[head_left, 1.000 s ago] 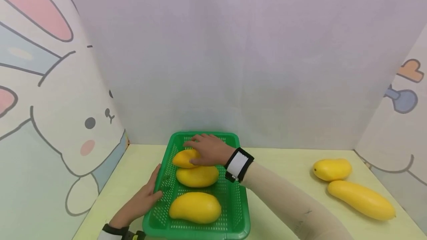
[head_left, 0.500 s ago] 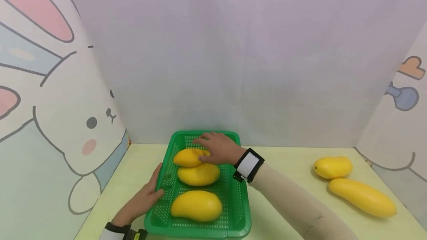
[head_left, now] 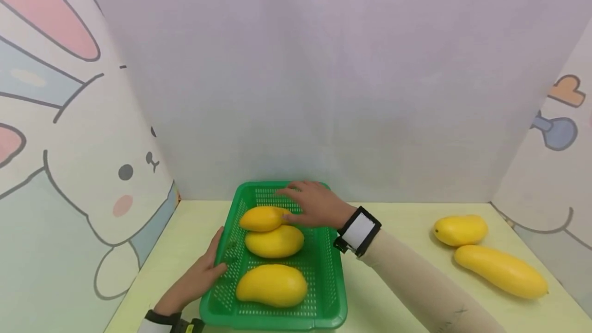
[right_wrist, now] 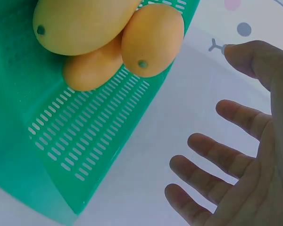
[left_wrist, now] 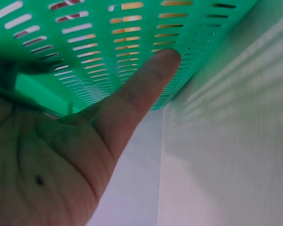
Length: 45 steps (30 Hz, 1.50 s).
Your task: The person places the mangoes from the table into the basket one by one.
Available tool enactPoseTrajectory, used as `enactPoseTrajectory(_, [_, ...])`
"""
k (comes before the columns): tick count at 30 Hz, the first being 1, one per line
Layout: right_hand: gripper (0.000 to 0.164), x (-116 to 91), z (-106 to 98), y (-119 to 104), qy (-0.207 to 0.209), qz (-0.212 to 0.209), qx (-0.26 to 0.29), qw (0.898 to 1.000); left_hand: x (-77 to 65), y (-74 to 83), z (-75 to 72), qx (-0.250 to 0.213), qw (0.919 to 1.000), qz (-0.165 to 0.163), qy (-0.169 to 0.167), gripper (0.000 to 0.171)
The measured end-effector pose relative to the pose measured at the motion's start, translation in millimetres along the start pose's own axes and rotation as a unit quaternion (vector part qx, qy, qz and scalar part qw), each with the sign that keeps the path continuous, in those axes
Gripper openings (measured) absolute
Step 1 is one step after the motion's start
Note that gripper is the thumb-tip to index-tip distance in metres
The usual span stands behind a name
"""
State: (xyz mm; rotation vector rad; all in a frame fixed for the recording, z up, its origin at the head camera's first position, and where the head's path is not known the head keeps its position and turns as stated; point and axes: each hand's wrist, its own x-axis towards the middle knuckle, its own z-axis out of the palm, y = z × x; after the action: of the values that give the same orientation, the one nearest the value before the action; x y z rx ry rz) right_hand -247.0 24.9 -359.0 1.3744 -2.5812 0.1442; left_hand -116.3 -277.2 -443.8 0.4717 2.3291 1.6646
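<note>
A green perforated basket (head_left: 273, 322) holds yellow mangoes. One mango (head_left: 272, 285) lies toward its front, and another mango (head_left: 275, 243) is in the middle. The back mango (head_left: 261, 219) leans against the middle one. My left hand (head_left: 199, 276) holds the basket's left wall, with the thumb over the rim and the fingers outside. In the left wrist view a finger (left_wrist: 141, 94) lies along the slotted wall. Over the back right of the basket is my right hand (head_left: 319, 204), holding nothing. Its spread fingers (right_wrist: 212, 150) are apart from the mangoes in the right wrist view.
On the table (head_left: 388, 256), to the right, lie a short mango (head_left: 461, 230) and a long yellow fruit (head_left: 501, 271). A pale curtain (head_left: 333, 91) stands right behind the basket. Panels with cartoon drawings flank both sides, the left one showing a rabbit (head_left: 92, 168).
My right hand has drawn back to the right, off the back mango, uncovering more of it. The left hand stays on the basket wall.
</note>
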Motion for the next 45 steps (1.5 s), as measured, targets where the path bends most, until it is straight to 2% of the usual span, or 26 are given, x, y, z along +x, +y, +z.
enactPoseTrajectory(7, [0.065,-12.1,-4.3,7.3,0.006,0.027,-0.014,1.000,0.0,0.4,-1.4,0.033,0.9994,0.011,0.000,0.079])
enactPoseTrajectory(14, [0.073,-27.2,-3.4,14.2,0.020,0.035,-0.036,0.999,0.5,-0.4,-2.6,0.031,0.9995,0.007,-0.003,0.079])
enactPoseTrajectory(20, [0.072,-38.8,-0.8,18.4,0.041,0.036,-0.043,0.998,1.2,-1.9,-1.8,0.033,0.9994,-0.006,0.005,0.081])
enactPoseTrajectory(27, [0.071,-59.9,0.9,25.0,0.065,0.047,-0.058,0.995,1.4,-3.2,-0.7,0.037,0.9993,0.000,0.000,0.079])
enactPoseTrajectory(34, [0.071,-83.7,1.9,32.7,0.094,0.065,-0.065,0.991,1.4,-1.7,1.8,0.019,0.9995,-0.022,0.016,0.082])
enactPoseTrajectory(45, [0.072,-114.3,7.0,40.9,0.119,0.088,-0.070,0.987,1.5,-3.0,2.5,0.012,0.9998,-0.010,0.013,0.081])
